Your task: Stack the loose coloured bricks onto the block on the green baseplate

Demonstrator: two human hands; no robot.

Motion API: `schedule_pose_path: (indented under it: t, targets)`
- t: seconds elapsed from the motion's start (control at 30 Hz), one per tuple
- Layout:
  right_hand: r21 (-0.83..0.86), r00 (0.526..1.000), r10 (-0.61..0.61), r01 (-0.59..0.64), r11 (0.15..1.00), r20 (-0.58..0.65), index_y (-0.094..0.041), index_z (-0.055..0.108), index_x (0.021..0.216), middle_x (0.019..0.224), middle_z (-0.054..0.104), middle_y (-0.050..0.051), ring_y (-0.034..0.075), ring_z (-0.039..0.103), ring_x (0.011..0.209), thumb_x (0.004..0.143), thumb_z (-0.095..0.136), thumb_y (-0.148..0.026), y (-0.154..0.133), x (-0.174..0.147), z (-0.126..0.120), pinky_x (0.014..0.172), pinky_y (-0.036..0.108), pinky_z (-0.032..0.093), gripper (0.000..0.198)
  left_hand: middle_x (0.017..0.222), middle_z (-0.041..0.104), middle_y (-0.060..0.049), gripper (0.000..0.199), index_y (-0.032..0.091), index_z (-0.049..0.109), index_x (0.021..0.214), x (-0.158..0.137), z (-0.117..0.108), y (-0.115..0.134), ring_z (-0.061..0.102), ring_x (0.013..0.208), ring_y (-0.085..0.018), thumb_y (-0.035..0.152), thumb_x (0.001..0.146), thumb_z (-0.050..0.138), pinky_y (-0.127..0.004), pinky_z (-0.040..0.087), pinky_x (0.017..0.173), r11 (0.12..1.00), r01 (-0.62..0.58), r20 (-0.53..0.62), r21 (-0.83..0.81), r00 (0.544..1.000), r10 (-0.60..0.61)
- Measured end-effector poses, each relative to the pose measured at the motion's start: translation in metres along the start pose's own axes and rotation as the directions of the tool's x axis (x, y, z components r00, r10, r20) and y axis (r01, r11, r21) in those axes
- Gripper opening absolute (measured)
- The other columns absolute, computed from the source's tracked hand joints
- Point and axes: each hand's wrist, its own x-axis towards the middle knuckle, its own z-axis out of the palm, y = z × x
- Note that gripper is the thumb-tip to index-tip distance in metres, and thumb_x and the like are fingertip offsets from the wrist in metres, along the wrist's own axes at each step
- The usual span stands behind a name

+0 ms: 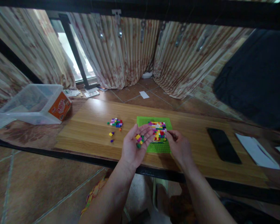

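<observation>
My left hand (pixel 133 146) is cupped palm up, holding several small toy bricks (pixel 139 138) in yellow, green and magenta. Its fingertips reach over the left side of a multicoloured brick build (pixel 159 134). Rows of colourful bricks make up that build, which sits on a green studded baseplate (pixel 154 149). At the build's right edge, my right hand (pixel 180 146) has thumb and forefinger pinched together; whatever lies between them is too small to make out. To the left, a pile of loose bricks (pixel 116 122) lies on the wooden board, with a few stray bricks (pixel 111 134) nearer me.
A black phone (pixel 223 145) and white paper (pixel 256 150) lie to the right. At the far left stands a clear plastic bin (pixel 32 107) with an orange label. The wooden board (pixel 84 137) ends at a dark front edge. Striped curtains (pixel 130 56) hang behind.
</observation>
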Motion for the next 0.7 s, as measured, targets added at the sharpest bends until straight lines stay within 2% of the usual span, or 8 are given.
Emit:
schedule_pose_path:
  t: [0.27,0.5,0.57,0.63,0.7]
  targets:
    - [0.118,1.0,0.03,-0.03,0.993,-0.004,-0.014,0.072,0.098,0.093,0.075,0.013,0.026,0.068,0.08,0.082,0.057,-0.053,0.007,0.001,0.009,0.074,0.037,0.048,0.044,0.086,0.071,-0.013,0.035,0.005,0.072,0.09,0.0,-0.003,-0.002,0.068,0.081,-0.017,0.036,0.089,0.056,-0.03,0.052,0.088,0.999,0.035,0.03,0.003,0.999,-0.035]
    - [0.088,0.999,-0.025,0.028,0.996,-0.038,-0.014,0.07,0.102,0.094,0.074,0.012,0.024,0.065,0.075,0.086,0.055,-0.05,0.005,-0.002,0.01,0.073,0.039,0.049,0.042,0.107,0.071,-0.019,0.044,0.006,0.07,0.101,-0.002,0.0,-0.007,0.067,0.102,-0.024,0.044,0.091,0.05,-0.036,0.048,0.097,0.991,0.126,0.126,0.041,0.983,-0.131]
    - [0.068,0.988,-0.092,0.101,0.993,-0.126,-0.015,0.07,0.101,0.092,0.072,0.011,0.022,0.064,0.073,0.088,0.055,-0.047,-0.002,-0.006,0.005,0.072,0.038,0.05,0.038,0.112,0.069,-0.02,0.046,0.007,0.068,0.104,-0.002,0.0,-0.008,0.065,0.108,-0.026,0.047,0.092,0.048,-0.037,0.047,0.099,0.988,0.147,0.143,0.041,0.978,-0.152]
    - [0.07,0.947,-0.231,0.252,0.965,-0.225,-0.017,0.071,0.098,0.093,0.069,0.01,0.021,0.064,0.08,0.092,0.053,-0.04,-0.013,-0.013,-0.001,0.075,0.037,0.051,0.03,0.115,0.068,-0.02,0.048,0.008,0.067,0.107,-0.002,0.0,-0.009,0.064,0.111,-0.027,0.048,0.092,0.047,-0.038,0.046,0.099,0.987,0.159,0.156,0.037,0.974,-0.163]
    - [0.102,0.891,-0.404,0.43,0.897,-0.206,-0.02,0.071,0.097,0.1,0.067,0.008,0.021,0.063,0.095,0.094,0.052,-0.031,-0.024,-0.02,-0.007,0.084,0.036,0.05,0.023,0.113,0.069,-0.018,0.049,0.008,0.067,0.109,-0.001,0.0,-0.009,0.065,0.107,-0.025,0.049,0.092,0.046,-0.036,0.048,0.096,0.985,0.169,0.169,0.031,0.971,-0.172]
